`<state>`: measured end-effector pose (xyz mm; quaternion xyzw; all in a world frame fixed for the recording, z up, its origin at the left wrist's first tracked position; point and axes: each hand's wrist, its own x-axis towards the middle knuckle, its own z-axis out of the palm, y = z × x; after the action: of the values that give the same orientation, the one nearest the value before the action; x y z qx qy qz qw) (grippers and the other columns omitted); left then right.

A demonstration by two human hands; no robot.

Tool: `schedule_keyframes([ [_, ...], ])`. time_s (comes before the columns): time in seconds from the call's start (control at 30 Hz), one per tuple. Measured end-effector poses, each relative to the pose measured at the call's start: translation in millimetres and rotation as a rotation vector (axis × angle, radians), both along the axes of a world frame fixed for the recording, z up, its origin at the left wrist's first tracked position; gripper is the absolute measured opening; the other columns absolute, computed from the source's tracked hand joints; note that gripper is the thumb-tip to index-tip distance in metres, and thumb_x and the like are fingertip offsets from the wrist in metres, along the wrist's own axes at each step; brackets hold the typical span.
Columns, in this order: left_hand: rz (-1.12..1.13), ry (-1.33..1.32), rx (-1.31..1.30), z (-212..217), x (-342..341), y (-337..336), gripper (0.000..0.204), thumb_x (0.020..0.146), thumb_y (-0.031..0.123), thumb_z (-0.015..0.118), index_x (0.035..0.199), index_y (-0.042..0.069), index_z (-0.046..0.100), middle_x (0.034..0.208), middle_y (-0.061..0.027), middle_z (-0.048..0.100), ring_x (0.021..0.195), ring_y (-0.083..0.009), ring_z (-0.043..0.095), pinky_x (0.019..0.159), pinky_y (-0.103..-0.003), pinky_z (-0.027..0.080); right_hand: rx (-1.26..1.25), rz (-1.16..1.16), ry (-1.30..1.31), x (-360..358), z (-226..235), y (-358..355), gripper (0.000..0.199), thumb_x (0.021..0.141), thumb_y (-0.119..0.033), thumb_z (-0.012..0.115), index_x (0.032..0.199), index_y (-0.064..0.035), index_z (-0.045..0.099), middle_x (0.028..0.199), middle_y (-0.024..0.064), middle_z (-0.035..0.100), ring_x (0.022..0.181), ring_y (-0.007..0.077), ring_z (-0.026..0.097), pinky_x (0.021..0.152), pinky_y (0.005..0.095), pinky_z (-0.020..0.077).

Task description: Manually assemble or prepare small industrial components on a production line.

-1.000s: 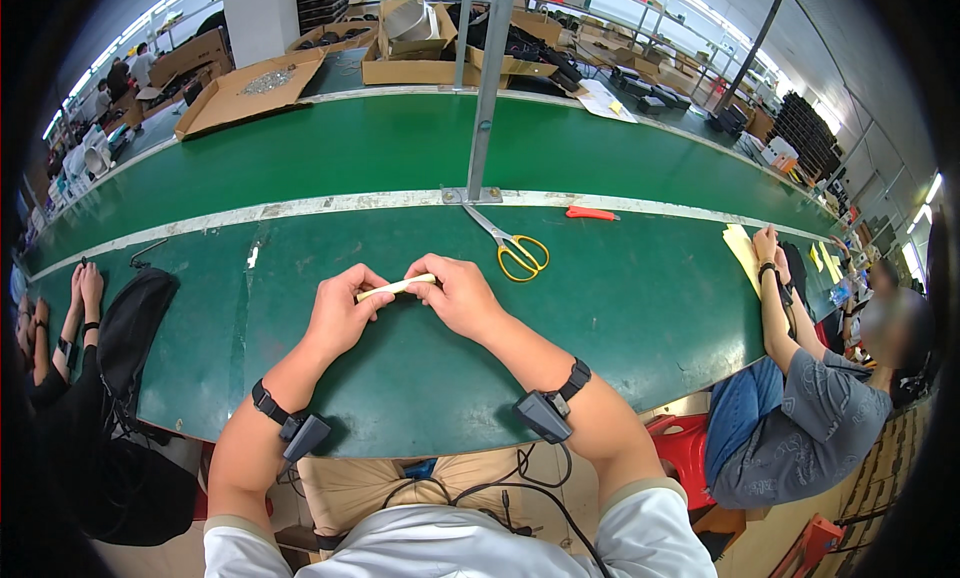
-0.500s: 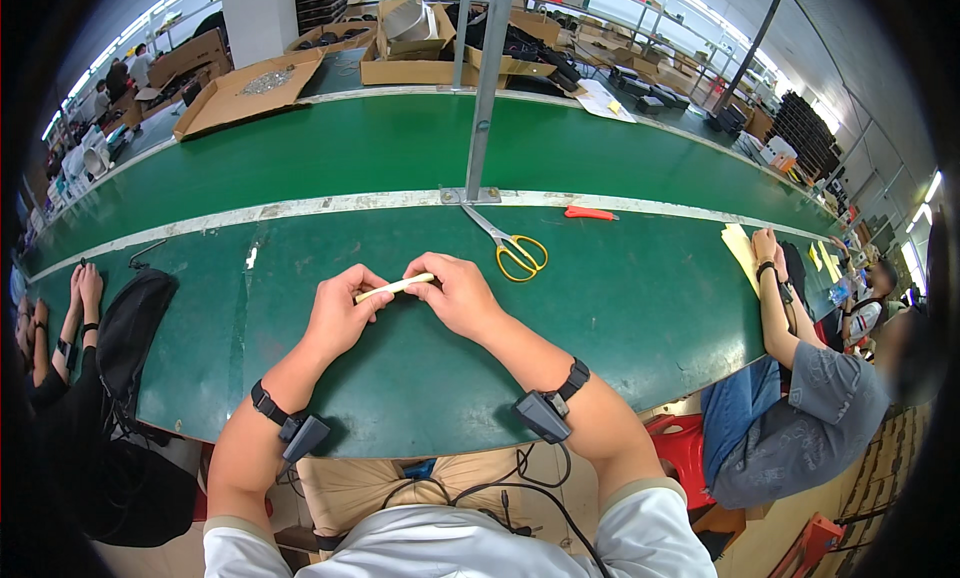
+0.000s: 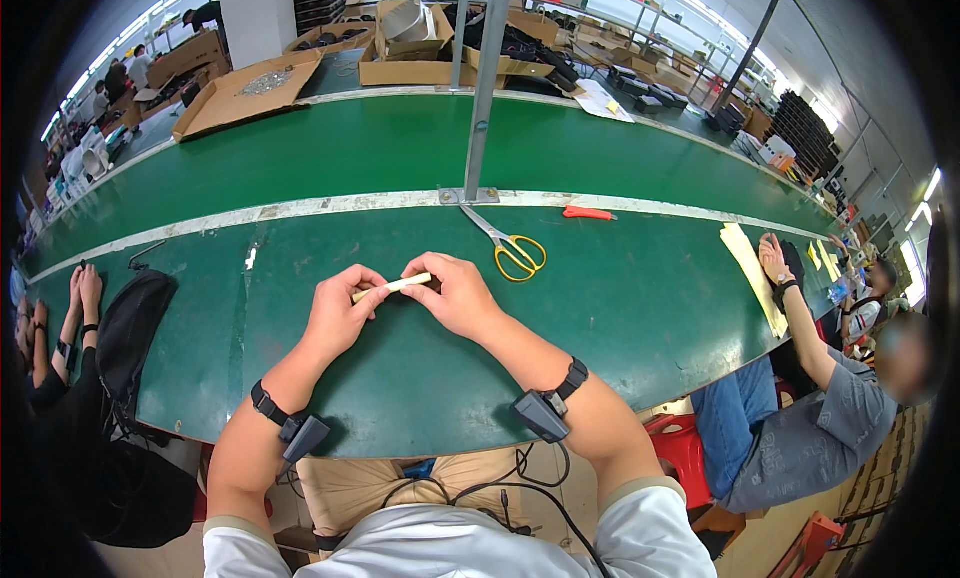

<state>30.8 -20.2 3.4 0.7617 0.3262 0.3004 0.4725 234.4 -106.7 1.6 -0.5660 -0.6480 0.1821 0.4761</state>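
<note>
Between my two hands is a thin pale yellow roll (image 3: 406, 282), apparently rolled paper or thin sheet, slightly tilted with its right end higher. My left hand (image 3: 345, 303) pinches its left end between thumb and fingers. At the other end, my right hand (image 3: 455, 293) closes thumb and fingertips on it. Both hands are just above the green table (image 3: 440, 378). Beyond my right hand lie scissors (image 3: 515, 255) with yellow handles. A red utility knife (image 3: 588, 214) rests farther back, near the table's far edge.
A metal post (image 3: 482, 108) rises from the table's far edge, with a green conveyor belt (image 3: 320, 148) behind it. At right, a co-worker's hand (image 3: 775, 260) is beside yellow sheets (image 3: 750, 273). A black bag (image 3: 135, 328) sits at left, near another person's hands (image 3: 88, 283).
My hands stay almost in place, still holding the roll. The co-worker at right has shifted, arm now more stretched out and hand beyond the yellow sheets, which show more fully.
</note>
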Motion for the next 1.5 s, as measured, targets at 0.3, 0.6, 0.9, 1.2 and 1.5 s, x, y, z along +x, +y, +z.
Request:
schedule_keyframes([
  [0.3,0.010,-0.003,0.014,1.2,0.2,-0.4,0.011,0.094,0.003,0.076,0.103,0.001,0.069,0.086,-0.0019,0.070,0.069,-0.0062,0.061,0.061,-0.023,0.050,-0.030,-0.022,-0.030,-0.5,3.7,-1.3,0.023,0.091,-0.024,0.078,0.102,-0.0044,0.073,0.091,0.0128,0.072,0.079,0.0291,0.069,0.070,0.0393,0.0533],
  [0.6,0.028,-0.037,0.022,-0.5,1.0,-1.0,0.014,0.091,0.003,0.079,0.102,0.000,0.070,0.083,-0.0036,0.072,0.068,-0.0075,0.062,0.061,-0.025,0.051,-0.029,-0.016,-0.026,-0.9,3.0,-1.1,0.023,0.090,-0.022,0.078,0.103,-0.0047,0.073,0.093,0.0131,0.073,0.081,0.0298,0.069,0.072,0.0395,0.0540],
  [0.9,0.009,0.001,-0.006,3.3,1.0,-1.8,0.015,0.093,0.002,0.076,0.106,0.000,0.070,0.088,-0.0023,0.072,0.072,-0.0062,0.062,0.063,-0.023,0.052,-0.015,-0.013,-0.009,-0.6,3.0,-1.3,0.022,0.089,-0.019,0.079,0.104,-0.0045,0.072,0.094,0.0130,0.072,0.081,0.0297,0.069,0.072,0.0393,0.0537],
  [1.2,0.016,0.034,0.089,3.4,-0.2,-1.7,0.015,0.091,0.003,0.078,0.104,0.001,0.071,0.084,-0.0018,0.071,0.070,-0.0073,0.063,0.063,-0.025,0.052,-0.048,-0.024,-0.029,-0.8,3.4,-1.3,0.022,0.089,-0.021,0.079,0.102,-0.0058,0.069,0.092,0.0130,0.073,0.080,0.0305,0.070,0.071,0.0404,0.0538],
  [1.5,0.017,0.035,0.184,-1.2,-0.5,1.0,0.015,0.089,0.003,0.079,0.099,0.001,0.069,0.083,-0.0020,0.070,0.071,-0.0078,0.063,0.064,-0.025,0.051,-0.114,-0.016,0.001,-0.5,1.8,-0.4,0.024,0.090,-0.022,0.079,0.104,-0.0062,0.067,0.091,0.0136,0.074,0.082,0.0323,0.071,0.072,0.0420,0.0541],
])
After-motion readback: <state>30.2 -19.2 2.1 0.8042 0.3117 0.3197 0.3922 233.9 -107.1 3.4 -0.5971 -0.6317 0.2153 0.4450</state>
